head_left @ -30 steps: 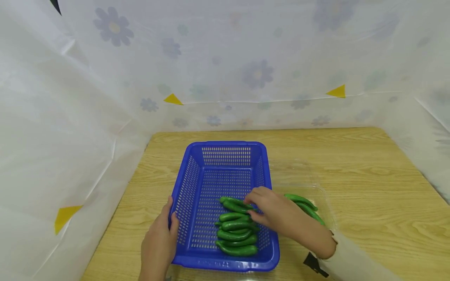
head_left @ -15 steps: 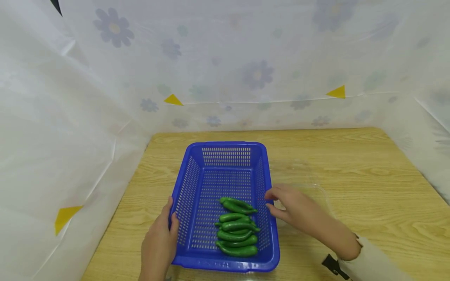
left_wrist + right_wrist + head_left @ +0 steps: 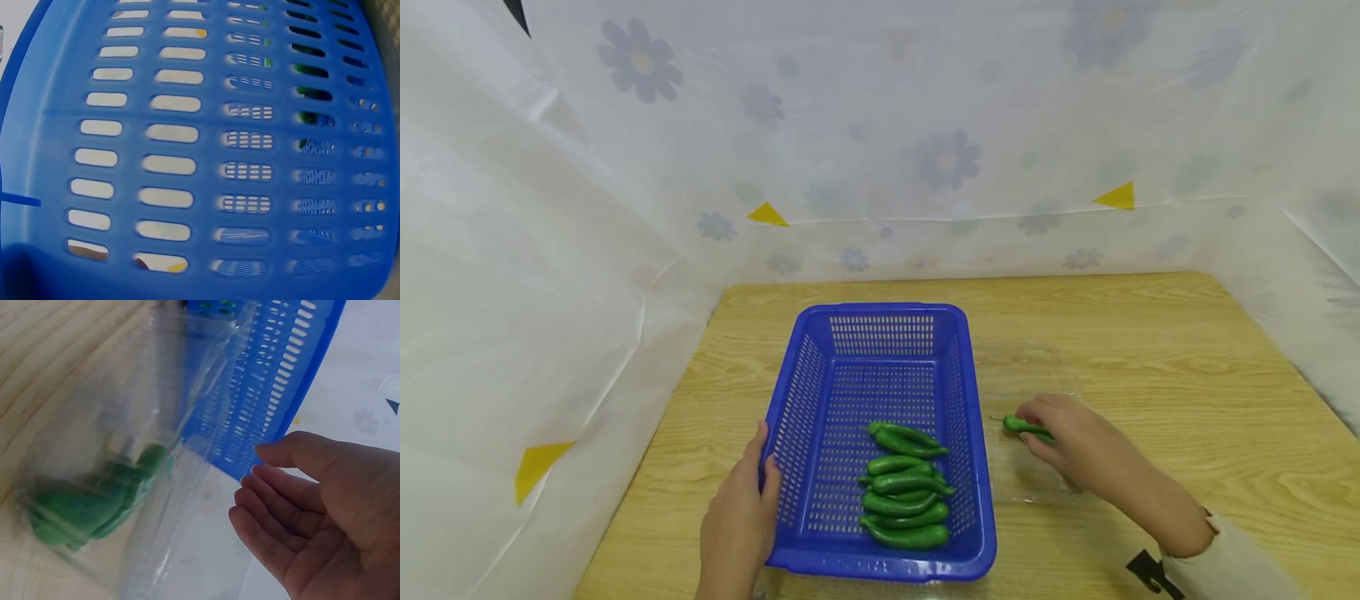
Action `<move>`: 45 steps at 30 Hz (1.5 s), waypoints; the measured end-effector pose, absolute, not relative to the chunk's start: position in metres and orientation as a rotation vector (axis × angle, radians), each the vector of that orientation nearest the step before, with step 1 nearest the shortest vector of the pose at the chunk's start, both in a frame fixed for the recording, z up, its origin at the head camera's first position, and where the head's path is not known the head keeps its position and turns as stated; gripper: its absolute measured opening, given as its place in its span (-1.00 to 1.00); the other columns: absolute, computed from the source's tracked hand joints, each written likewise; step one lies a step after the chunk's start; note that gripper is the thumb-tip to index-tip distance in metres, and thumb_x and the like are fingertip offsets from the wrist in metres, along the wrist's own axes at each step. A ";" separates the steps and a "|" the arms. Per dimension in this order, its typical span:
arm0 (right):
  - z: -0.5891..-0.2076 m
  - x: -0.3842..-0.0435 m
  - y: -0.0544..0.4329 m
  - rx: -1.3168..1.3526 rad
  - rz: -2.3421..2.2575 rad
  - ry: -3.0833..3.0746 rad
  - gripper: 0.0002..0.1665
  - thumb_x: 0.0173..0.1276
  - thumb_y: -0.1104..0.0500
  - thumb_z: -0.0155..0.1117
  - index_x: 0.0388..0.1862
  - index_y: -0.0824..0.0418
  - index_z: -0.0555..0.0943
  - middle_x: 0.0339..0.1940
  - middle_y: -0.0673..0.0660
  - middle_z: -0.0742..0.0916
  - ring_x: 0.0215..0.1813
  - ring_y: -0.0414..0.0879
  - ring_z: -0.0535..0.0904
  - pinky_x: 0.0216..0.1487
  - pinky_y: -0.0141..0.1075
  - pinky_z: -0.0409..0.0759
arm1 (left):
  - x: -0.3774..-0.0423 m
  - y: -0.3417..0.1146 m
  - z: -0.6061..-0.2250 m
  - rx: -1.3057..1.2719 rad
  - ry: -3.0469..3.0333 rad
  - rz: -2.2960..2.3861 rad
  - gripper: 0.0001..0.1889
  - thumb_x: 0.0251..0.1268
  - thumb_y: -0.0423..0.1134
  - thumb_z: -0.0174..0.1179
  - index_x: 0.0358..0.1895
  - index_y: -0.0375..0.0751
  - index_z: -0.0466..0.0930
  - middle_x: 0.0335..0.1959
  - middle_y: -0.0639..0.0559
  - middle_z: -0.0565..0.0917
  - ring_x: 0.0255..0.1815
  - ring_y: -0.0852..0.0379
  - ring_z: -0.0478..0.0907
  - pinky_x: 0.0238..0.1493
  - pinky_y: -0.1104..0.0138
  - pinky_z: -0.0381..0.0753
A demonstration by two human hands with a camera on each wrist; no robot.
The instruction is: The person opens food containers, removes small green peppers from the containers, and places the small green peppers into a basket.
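My left hand [image 3: 739, 517] grips the left rim of a blue plastic basket [image 3: 778, 379], thumb over the edge. Several green chili peppers [image 3: 906, 483] lie on the right side of its perforated floor. The left wrist view shows the slotted basket wall [image 3: 209, 150] close up. Beyond the basket's right side, my right hand [image 3: 1075, 437] is over a clear plastic box, with a green chili pepper [image 3: 1015, 424] showing by its fingertips. In the right wrist view, that hand [image 3: 306, 512] has loosely bent fingers and holds nothing; green peppers [image 3: 87, 512] lie in the box.
The clear plastic box [image 3: 140, 381] stands just right of the basket on a wood-grain table [image 3: 1187, 375]. White floral sheeting [image 3: 865, 150] surrounds the table at the back and sides. A black strap piece [image 3: 1153, 575] hangs near the right sleeve.
My right hand has left the peppers in the basket and moved right, over the clear box. The left hand stays on the rim, and the basket has not moved.
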State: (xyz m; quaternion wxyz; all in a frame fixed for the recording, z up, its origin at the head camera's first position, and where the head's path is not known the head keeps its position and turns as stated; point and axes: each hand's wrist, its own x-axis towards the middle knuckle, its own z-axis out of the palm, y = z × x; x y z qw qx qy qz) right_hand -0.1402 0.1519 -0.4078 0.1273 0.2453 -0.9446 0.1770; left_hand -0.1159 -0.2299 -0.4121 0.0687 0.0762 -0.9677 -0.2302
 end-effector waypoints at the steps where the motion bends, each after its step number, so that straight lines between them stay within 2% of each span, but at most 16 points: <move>1: -0.409 -0.140 0.155 0.698 0.511 -2.758 -0.76 0.07 0.28 0.41 -0.25 0.27 0.62 -0.32 0.05 0.66 -0.27 -0.10 0.58 -0.28 -0.21 0.58 | -0.116 -0.230 -0.412 0.226 -2.912 -0.693 -0.49 0.44 -0.14 -0.15 0.42 -0.06 0.15 0.20 -0.21 0.46 0.03 -0.26 0.51 -0.14 -0.10 0.49; 9: -0.419 -0.143 0.166 0.637 0.452 -2.767 -0.75 0.02 0.36 0.42 -0.27 0.31 0.63 -0.32 0.09 0.66 -0.29 -0.07 0.59 -0.33 -0.23 0.58 | -0.115 -0.231 -0.411 0.216 -2.901 -0.684 -0.50 0.44 -0.14 -0.14 0.41 -0.06 0.17 0.19 -0.21 0.47 -0.02 -0.27 0.53 -0.19 -0.10 0.51; 18: -0.442 -0.150 0.172 0.611 0.346 -2.737 -0.78 -0.02 0.44 0.40 -0.34 0.33 0.61 -0.37 0.13 0.66 -0.29 0.02 0.59 -0.29 -0.17 0.58 | -0.114 -0.231 -0.413 0.212 -2.903 -0.691 -0.49 0.43 -0.14 -0.14 0.42 -0.06 0.17 0.18 -0.22 0.48 0.00 -0.28 0.52 -0.18 -0.11 0.50; 22: -0.450 -0.153 0.172 0.574 0.298 -2.755 -0.84 0.01 0.46 0.35 -0.40 0.31 0.60 -0.44 0.12 0.64 -0.35 0.03 0.58 -0.33 -0.16 0.58 | -0.115 -0.231 -0.413 0.218 -2.910 -0.691 -0.49 0.44 -0.14 -0.14 0.42 -0.07 0.16 0.18 -0.23 0.48 -0.01 -0.28 0.53 -0.18 -0.10 0.50; 31: -0.464 -0.154 0.170 0.541 0.151 -2.752 -0.83 0.03 0.51 0.32 -0.39 0.37 0.57 -0.46 0.17 0.61 -0.37 0.05 0.57 -0.44 -0.16 0.60 | -0.116 -0.230 -0.413 0.216 -2.900 -0.685 -0.49 0.44 -0.13 -0.14 0.42 -0.06 0.16 0.18 -0.21 0.49 -0.01 -0.26 0.53 -0.18 -0.09 0.51; 40: -0.466 -0.153 0.170 0.561 0.089 -2.729 -0.82 0.03 0.51 0.33 -0.40 0.37 0.53 -0.48 0.17 0.59 -0.40 0.02 0.54 -0.51 -0.17 0.58 | -0.115 -0.231 -0.413 0.205 -2.892 -0.685 -0.50 0.44 -0.13 -0.14 0.41 -0.05 0.18 0.17 -0.21 0.49 -0.04 -0.26 0.55 -0.23 -0.08 0.52; 45: -0.464 -0.152 0.171 0.587 0.072 -2.695 -0.78 0.03 0.41 0.40 -0.36 0.37 0.53 -0.45 0.16 0.58 -0.38 0.02 0.53 -0.53 -0.21 0.57 | -0.115 -0.230 -0.412 0.218 -2.904 -0.680 -0.49 0.44 -0.13 -0.14 0.42 -0.05 0.16 0.17 -0.22 0.49 -0.04 -0.26 0.54 -0.23 -0.08 0.52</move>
